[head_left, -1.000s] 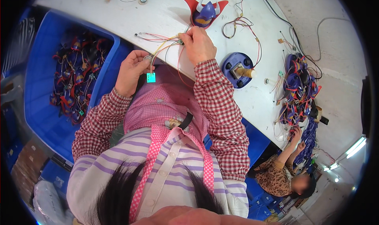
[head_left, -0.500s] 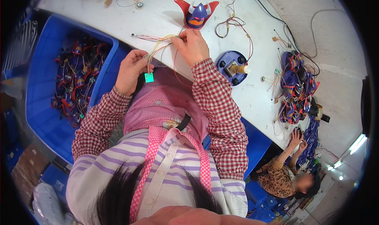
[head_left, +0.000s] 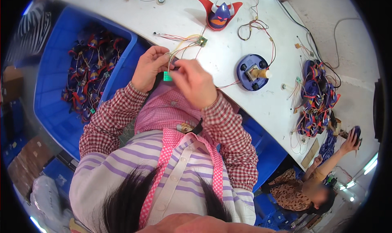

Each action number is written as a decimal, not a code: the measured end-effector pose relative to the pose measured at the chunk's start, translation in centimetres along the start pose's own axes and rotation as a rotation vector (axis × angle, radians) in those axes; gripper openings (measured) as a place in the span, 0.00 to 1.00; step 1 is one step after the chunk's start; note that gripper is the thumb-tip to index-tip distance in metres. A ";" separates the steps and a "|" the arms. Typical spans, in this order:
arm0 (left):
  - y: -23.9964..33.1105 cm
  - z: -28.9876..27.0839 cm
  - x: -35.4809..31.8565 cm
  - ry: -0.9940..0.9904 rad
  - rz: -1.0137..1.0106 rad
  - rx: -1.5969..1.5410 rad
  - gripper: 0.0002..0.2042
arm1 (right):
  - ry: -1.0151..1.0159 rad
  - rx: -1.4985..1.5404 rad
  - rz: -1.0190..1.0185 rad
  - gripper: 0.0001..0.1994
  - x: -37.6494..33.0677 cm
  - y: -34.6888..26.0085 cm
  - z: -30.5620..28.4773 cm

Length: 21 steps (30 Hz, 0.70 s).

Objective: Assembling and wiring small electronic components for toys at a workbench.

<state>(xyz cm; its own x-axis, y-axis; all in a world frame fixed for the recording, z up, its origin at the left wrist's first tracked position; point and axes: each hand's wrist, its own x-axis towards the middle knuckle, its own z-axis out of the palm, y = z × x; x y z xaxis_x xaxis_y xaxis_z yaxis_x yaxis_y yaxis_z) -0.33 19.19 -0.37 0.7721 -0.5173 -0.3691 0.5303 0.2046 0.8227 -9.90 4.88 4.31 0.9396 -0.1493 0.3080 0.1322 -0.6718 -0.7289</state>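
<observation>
My left hand [head_left: 150,68] pinches a bundle of thin wires [head_left: 170,58] just off the table's near edge. A small bright green board [head_left: 167,76] hangs from the wires below its fingertips. My right hand [head_left: 195,81] is beside it, fingers curled near the wires and green board; it is smeared by motion, and whether it grips anything is unclear. The wires run over the table to a small circuit board [head_left: 202,41]. Beyond that sits a purple horned toy head [head_left: 220,15] with a red collar, wires trailing from it.
To the right lies a round purple base [head_left: 252,72] with a motor-like part. A heap of similar toy parts [head_left: 316,98] lies farther right, near a co-worker [head_left: 298,190] lifting a dark object. At left stands a blue bin [head_left: 126,55] full of wired toy heads.
My right hand has left the wires near the toy head and come down beside my left hand. The circuit board now shows on the table. The co-worker's hand has lifted a dark object.
</observation>
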 end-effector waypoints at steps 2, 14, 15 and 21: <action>0.0 0.2 0.0 -0.020 0.004 -0.004 0.10 | -0.075 0.040 0.024 0.12 -0.5 -0.8 1.0; 0.7 1.0 -0.3 -0.021 -0.025 -0.015 0.12 | 0.160 0.453 0.321 0.13 -1.4 -0.3 1.6; 0.7 1.1 -0.4 -0.006 -0.026 -0.019 0.13 | 0.172 0.760 0.496 0.12 -1.3 -0.4 1.1; 0.5 2.2 -1.4 0.084 -0.014 -0.017 0.16 | 0.235 1.220 0.602 0.09 -1.8 0.6 0.5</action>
<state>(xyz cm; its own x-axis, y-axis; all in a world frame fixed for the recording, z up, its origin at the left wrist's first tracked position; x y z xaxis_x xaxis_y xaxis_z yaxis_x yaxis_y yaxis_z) -1.92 18.23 1.50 0.7911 -0.4487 -0.4158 0.5463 0.2122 0.8103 -11.39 5.10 3.03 0.8915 -0.3865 -0.2362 0.0334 0.5762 -0.8166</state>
